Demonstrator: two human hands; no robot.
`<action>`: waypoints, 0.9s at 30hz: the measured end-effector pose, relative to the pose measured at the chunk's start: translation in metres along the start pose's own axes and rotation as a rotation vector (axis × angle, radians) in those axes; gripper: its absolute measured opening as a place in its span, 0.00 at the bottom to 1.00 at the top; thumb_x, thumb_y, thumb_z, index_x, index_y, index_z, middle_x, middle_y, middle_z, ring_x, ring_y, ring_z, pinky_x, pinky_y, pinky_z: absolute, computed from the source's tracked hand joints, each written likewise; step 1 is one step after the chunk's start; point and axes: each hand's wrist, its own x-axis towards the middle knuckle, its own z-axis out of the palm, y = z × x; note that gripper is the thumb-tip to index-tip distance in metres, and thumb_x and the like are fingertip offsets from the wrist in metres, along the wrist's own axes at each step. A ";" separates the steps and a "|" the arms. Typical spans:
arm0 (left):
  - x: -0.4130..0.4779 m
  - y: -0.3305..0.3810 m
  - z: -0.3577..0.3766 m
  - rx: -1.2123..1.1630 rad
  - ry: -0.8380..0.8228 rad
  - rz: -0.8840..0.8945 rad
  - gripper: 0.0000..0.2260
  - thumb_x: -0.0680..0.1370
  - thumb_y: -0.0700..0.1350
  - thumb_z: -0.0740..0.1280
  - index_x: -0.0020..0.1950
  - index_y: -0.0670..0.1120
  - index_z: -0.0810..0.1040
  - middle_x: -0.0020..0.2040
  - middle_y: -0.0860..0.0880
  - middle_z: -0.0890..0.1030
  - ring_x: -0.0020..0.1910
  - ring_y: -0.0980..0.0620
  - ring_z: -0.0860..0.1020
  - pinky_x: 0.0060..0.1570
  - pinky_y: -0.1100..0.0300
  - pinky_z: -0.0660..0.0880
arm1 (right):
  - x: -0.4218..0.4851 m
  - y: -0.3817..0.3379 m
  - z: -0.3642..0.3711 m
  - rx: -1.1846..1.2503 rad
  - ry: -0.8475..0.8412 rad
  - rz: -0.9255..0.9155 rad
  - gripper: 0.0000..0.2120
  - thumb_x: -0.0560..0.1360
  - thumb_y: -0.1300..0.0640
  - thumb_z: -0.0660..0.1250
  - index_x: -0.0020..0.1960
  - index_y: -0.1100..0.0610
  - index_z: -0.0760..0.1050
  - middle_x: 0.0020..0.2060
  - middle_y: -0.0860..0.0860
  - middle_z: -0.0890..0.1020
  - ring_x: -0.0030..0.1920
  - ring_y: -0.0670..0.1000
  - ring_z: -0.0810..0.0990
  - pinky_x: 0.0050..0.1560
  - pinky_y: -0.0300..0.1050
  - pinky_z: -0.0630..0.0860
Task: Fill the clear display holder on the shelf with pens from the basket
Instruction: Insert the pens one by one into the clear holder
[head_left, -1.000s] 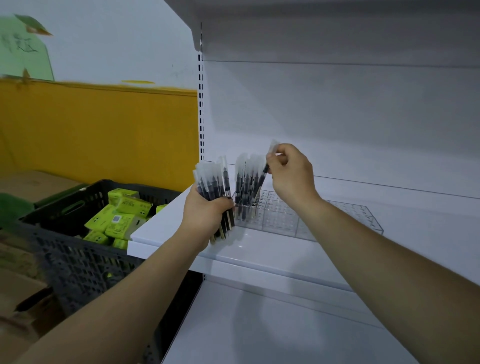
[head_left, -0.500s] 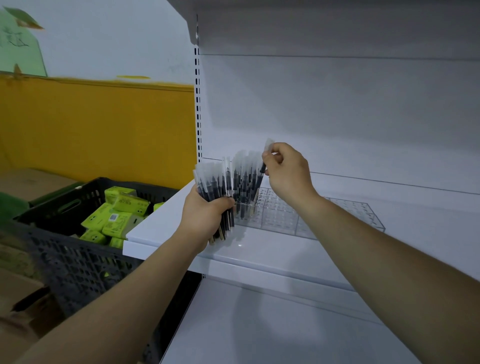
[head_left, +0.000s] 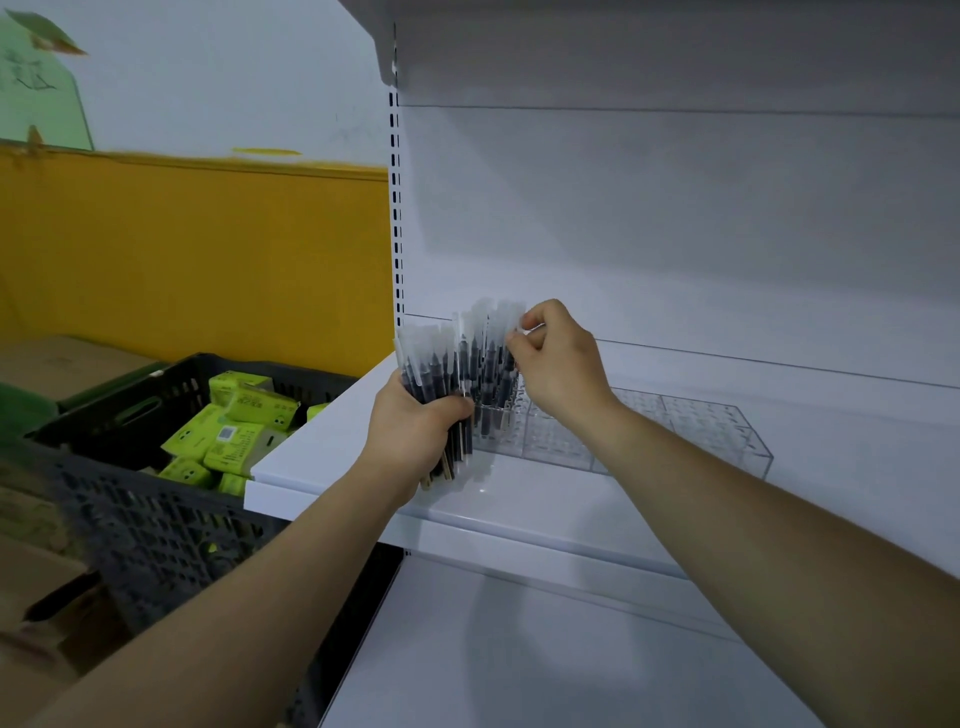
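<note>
My left hand (head_left: 415, 431) grips a bundle of black pens (head_left: 423, 364) with clear caps, held upright above the white shelf's (head_left: 519, 499) front left part. Right of the bundle, several pens (head_left: 493, 358) stand in the left end of the clear display holder (head_left: 691, 431), which lies along the shelf. My right hand (head_left: 561, 358) hovers over those standing pens and pinches the clear cap of one pen at its top. The holder's cells to the right hold nothing.
A dark plastic basket (head_left: 130, 499) with yellow-green packets (head_left: 234, 431) stands left of the shelf, below its level. Cardboard boxes (head_left: 57, 358) lie behind and under the basket. A lower shelf (head_left: 519, 649) runs beneath. The shelf's back panel rises behind the holder.
My right hand has lowered a pen toward the standing pens in the holder. The left hand's bundle has shifted slightly toward the holder.
</note>
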 end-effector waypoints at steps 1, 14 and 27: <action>0.000 0.000 0.000 0.003 0.000 0.000 0.12 0.72 0.36 0.72 0.50 0.50 0.79 0.45 0.49 0.84 0.46 0.47 0.83 0.45 0.55 0.79 | 0.000 0.000 0.000 -0.019 -0.007 -0.012 0.07 0.80 0.55 0.62 0.54 0.57 0.69 0.41 0.52 0.78 0.39 0.51 0.76 0.39 0.43 0.73; -0.005 0.009 0.006 -0.020 -0.064 0.032 0.14 0.71 0.33 0.71 0.50 0.50 0.80 0.44 0.49 0.85 0.45 0.48 0.83 0.46 0.53 0.79 | -0.013 -0.008 -0.007 0.070 -0.011 0.009 0.09 0.77 0.47 0.66 0.47 0.52 0.78 0.38 0.42 0.78 0.40 0.40 0.76 0.39 0.31 0.70; -0.007 0.017 0.021 -0.113 -0.019 -0.039 0.11 0.72 0.34 0.71 0.49 0.48 0.79 0.45 0.46 0.84 0.49 0.42 0.82 0.52 0.48 0.79 | 0.005 -0.010 -0.046 0.343 0.151 0.139 0.06 0.79 0.56 0.62 0.44 0.56 0.74 0.38 0.50 0.81 0.31 0.44 0.80 0.29 0.33 0.72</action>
